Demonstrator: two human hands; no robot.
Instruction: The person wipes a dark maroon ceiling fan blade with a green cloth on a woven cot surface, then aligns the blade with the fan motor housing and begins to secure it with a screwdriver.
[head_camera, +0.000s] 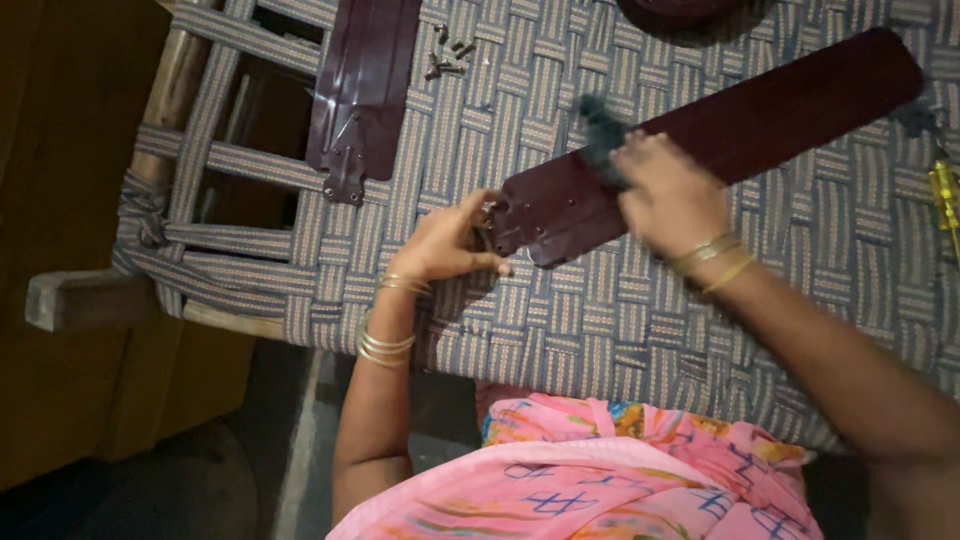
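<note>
Two hands: left hand (445, 245) pinched on the maroon fan blade (700, 140) bracket end; right hand (665, 195) blurred, grip unclear.
Dark object (600, 135): smeared, unidentifiable.
Second blade (360, 90): cropped above.

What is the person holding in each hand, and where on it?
The left hand grips the bracket end of the dark maroon fan blade. The right hand presses a dark cloth on the blade's top, partway along; blurred.

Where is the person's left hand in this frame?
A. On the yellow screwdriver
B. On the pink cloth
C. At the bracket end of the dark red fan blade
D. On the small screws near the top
C: the left hand grips the metal bracket end of the fan blade lying on the woven cot.
</note>
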